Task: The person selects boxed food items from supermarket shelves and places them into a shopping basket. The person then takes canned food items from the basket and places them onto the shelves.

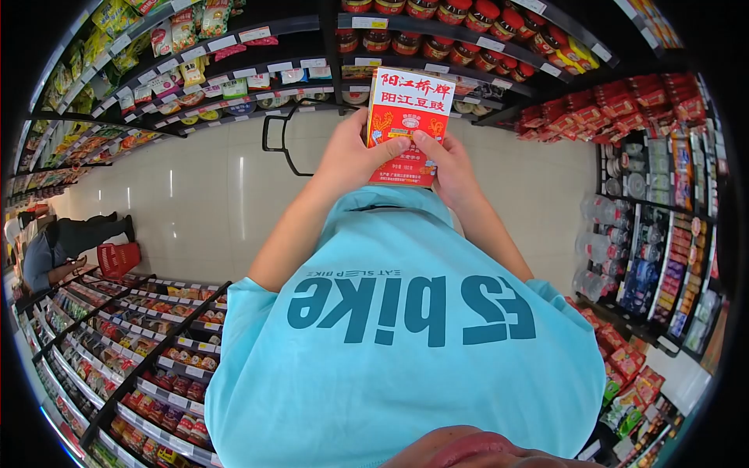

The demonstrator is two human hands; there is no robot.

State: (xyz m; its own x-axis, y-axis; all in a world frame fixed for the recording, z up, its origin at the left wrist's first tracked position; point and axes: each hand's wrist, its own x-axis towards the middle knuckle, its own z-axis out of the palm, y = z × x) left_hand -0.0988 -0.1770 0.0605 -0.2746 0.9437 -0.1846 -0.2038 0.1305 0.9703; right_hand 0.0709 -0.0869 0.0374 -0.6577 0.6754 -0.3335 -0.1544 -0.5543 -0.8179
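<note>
A red box of fermented black beans [409, 122], its white top printed with red Chinese characters, is held upright in front of my chest with its printed face toward me. My left hand [355, 152] grips its left side, the thumb lying across the front. On the opposite edge, my right hand [446, 162] grips the box the same way. Both thumbs nearly meet on the lower half of the face. The other fingers are mostly hidden behind the box.
A black basket-like frame or handle [269, 134] is near the floor, left of my arms. Shelves ahead carry red-lidded jars [452, 12] and bagged goods [183, 31]. Red packets [616, 109] and large bottles [601, 247] are at right. Another person [66, 242] with a red basket [118, 259] is far left.
</note>
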